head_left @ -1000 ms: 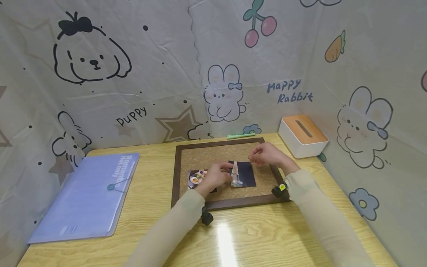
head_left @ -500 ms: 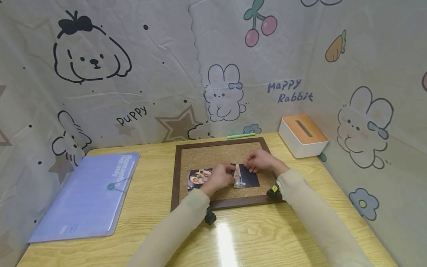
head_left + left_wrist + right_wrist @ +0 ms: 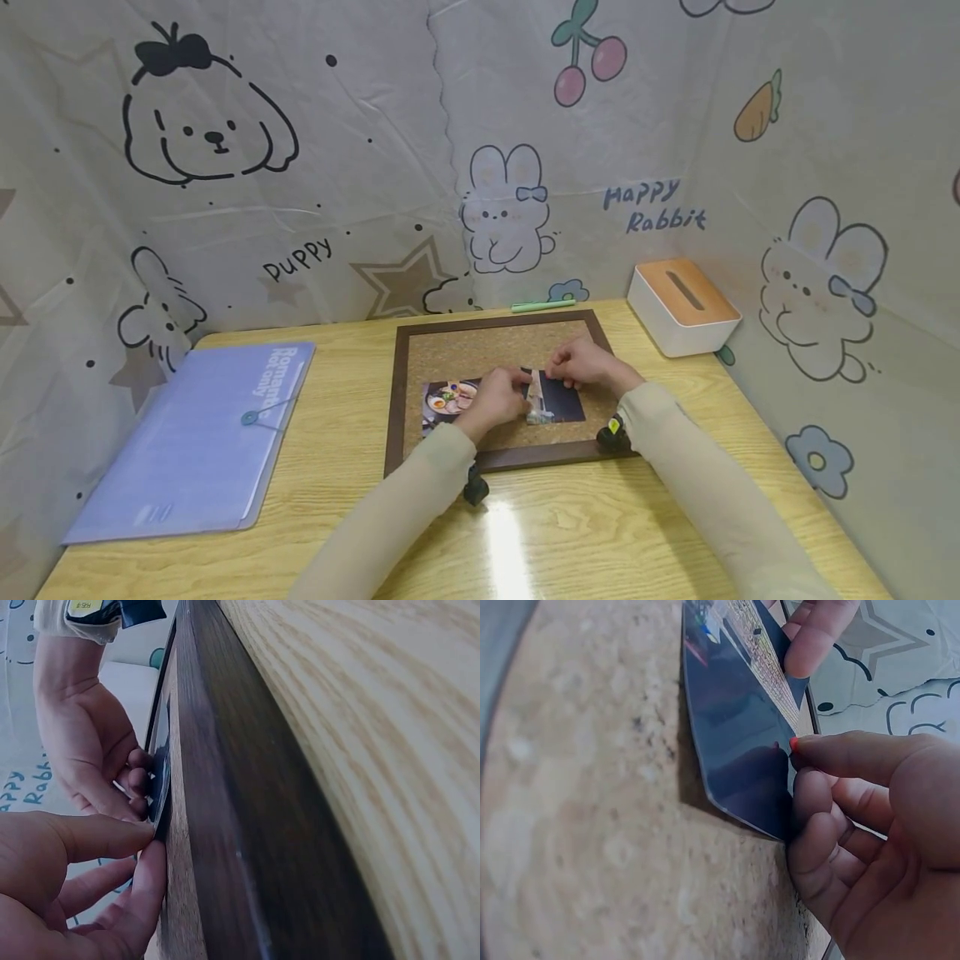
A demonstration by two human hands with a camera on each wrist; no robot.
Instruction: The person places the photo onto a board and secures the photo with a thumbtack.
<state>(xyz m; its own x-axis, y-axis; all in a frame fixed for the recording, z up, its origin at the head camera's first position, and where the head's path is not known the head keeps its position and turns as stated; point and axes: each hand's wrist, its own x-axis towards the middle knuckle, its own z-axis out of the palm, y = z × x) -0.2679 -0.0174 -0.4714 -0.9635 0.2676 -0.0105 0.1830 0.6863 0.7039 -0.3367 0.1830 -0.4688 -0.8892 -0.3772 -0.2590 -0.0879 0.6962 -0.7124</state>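
A dark photo (image 3: 566, 403) with a pale building-like strip lies over the wood-framed corkboard (image 3: 465, 346). My left hand (image 3: 501, 398) holds its left edge; in the left wrist view thumb and forefinger pinch there. At the photo's upper edge, my right hand (image 3: 585, 362) pinches a small red push pin (image 3: 793, 742) between thumb and forefinger. The right wrist view shows the photo's near corner lifted off the cork. To the left, a photo of a food bowl (image 3: 442, 400) lies on the cork, partly hidden by my left hand, with a small blue pin (image 3: 453, 387) near its top.
A lilac document folder (image 3: 195, 450) lies on the left of the wooden table (image 3: 570, 525). Behind the board is a green pen (image 3: 543, 306). A white tissue box (image 3: 682, 307) with a wooden lid stands at the back right, against the printed curtain (image 3: 360, 183).
My right hand has moved left and down from beside the photo's upper right corner onto its upper edge. The photo and my left hand have shifted slightly right. Little differs over the last half second.
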